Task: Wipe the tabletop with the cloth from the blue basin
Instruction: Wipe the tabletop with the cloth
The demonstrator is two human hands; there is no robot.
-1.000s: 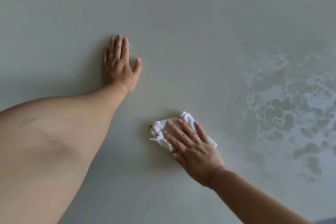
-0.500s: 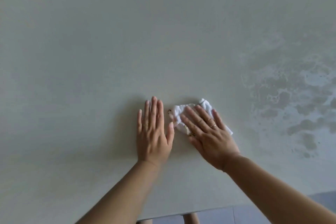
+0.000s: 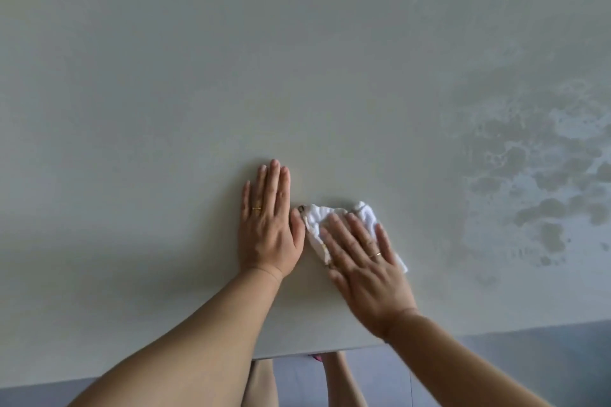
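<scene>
The left hand point(image 3: 268, 228) lies flat, palm down on the counter point(image 3: 165, 109), a little in from its near edge. Its fingers point(image 3: 273, 182) are straight and held close together, pointing toward the far edge, with the thumb lying along the right side of the palm. A gold ring sits on the ring finger. The left forearm runs back over the near edge toward the near-left corner. The right hand point(image 3: 365, 266) is also flat and palm down, just beside the left, pressing on a white cloth point(image 3: 334, 213). Its fingers point(image 3: 344, 235) are slightly spread and angle toward the far-left; it too wears a ring. The right forearm crosses the near edge farther right.
</scene>
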